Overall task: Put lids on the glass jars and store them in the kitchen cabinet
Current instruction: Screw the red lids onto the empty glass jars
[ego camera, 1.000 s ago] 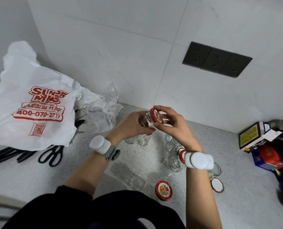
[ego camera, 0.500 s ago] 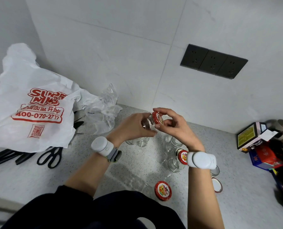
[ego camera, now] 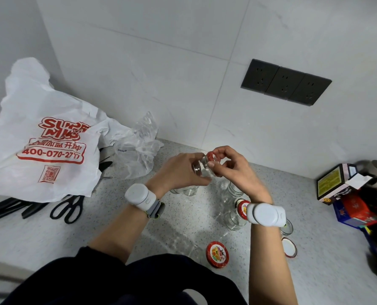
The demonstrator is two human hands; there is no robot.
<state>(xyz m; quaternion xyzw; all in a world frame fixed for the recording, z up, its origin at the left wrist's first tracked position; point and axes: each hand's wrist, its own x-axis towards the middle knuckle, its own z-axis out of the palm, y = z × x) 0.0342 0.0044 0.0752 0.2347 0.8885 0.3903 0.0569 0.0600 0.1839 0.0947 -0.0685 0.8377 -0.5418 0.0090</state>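
My left hand [ego camera: 178, 172] grips a small clear glass jar [ego camera: 202, 169] held up above the counter. On its mouth sits a red lid [ego camera: 211, 156], and the fingers of my right hand [ego camera: 238, 170] curl around that lid. Below the hands, several more glass jars stand on the speckled counter; one [ego camera: 236, 219] carries a red lid [ego camera: 242, 208], and another open jar [ego camera: 232, 189] is partly hidden by my right wrist. A loose red lid [ego camera: 217, 254] lies face up near me. Another lid [ego camera: 289, 247] lies white side up to its right.
A white shopping bag with red print [ego camera: 42, 146] and crumpled clear plastic [ego camera: 139, 148] fill the left of the counter. Black scissors [ego camera: 67, 209] lie in front of the bag. Coloured boxes [ego camera: 345, 194] crowd the right edge. Dark wall sockets [ego camera: 285, 82] sit on the tiled wall.
The lid has turned on the jar's mouth under my right fingers, which have shifted their hold. Both hands stayed at about the same height above the counter.
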